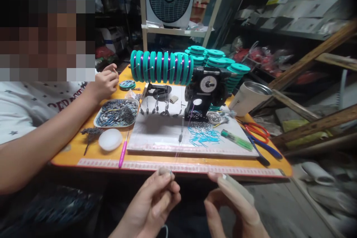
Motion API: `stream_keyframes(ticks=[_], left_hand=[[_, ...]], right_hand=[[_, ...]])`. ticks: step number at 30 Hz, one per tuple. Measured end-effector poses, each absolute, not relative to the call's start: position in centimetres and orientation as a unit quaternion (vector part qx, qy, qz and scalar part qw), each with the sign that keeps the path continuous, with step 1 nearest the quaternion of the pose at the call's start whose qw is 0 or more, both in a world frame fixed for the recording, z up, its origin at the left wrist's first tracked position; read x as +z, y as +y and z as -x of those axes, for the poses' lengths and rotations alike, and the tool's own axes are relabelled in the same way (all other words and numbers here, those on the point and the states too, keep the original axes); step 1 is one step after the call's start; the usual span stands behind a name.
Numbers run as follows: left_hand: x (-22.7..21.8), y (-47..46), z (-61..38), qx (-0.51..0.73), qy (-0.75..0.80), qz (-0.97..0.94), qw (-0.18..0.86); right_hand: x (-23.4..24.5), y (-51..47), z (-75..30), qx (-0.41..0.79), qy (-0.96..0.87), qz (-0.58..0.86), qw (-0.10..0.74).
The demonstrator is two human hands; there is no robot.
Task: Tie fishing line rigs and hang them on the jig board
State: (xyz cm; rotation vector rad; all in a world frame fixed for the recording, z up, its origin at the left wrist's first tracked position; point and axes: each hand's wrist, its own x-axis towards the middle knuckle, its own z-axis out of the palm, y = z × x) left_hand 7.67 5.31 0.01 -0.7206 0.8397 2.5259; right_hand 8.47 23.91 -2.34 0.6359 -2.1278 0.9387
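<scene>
An orange table is topped by a white board, on which a black machine is set; teal spools (wound with purple) are carried in a row at its side. The right hand is held with thumb and forefinger apart. By the left hand, near the table's front edge and below thin lines, a tiny item, too small to identify, is pinched.

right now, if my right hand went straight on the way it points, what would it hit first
Probably the pink-and-white ruler strip along the near edge of the orange table; the right hand points forward and slightly left, but its height is unclear, so it might pass above.
</scene>
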Motion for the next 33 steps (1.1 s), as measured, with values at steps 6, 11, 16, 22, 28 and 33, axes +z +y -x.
stream_keyframes(ticks=[6,11,16,22,28,33], left_hand=[[-0.2,5.5,-7.0,0.909,0.170,0.196,0.326],[0.1,4.9,-6.8,0.901,0.364,0.119,0.202],[0.6,3.4,-7.1,0.753,0.653,0.074,0.035],[1.6,1.5,-6.8,0.567,0.822,-0.023,-0.048],[1.9,0.4,-6.4,0.410,0.868,-0.156,-0.233],[1.7,1.0,-6.2,0.322,0.879,-0.195,-0.292]], right_hand=[[-1.9,24.5,-7.8,0.345,-0.831,-0.246,0.361],[-0.5,23.6,-6.0,0.286,-0.835,-0.308,0.354],[0.3,21.6,-3.4,0.262,-0.825,-0.376,0.330],[3.0,21.1,-1.2,0.274,-0.788,-0.447,0.323],[4.3,19.8,-0.5,0.360,-0.787,-0.488,0.116],[4.7,18.4,0.0,0.349,-0.809,-0.463,0.096]])
